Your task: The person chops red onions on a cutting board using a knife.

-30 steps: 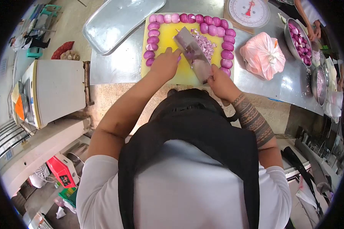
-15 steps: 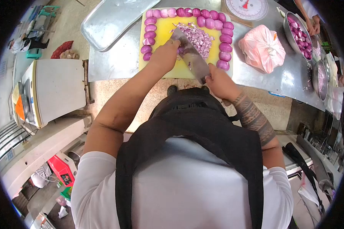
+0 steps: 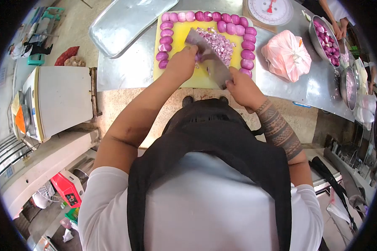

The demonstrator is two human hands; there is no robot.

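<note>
right hand [image 3: 244, 88] clasps the knife [image 3: 211, 58] at the near edge of the board [image 3: 178, 37]; what left hand [image 3: 182, 62] holds, i cannot tell. peeled onions [image 3: 247, 54] line the board's other edges around chopped onion [image 3: 220, 46], bare room left.

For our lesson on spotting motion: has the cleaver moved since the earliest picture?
Yes: judged against the yellow cutting board, the cleaver has shifted left in the view, its far end now nearer the left row of onions.

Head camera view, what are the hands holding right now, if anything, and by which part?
The right hand grips the cleaver by its handle. Whether the left hand, beside the blade, holds anything cannot be told.
</note>
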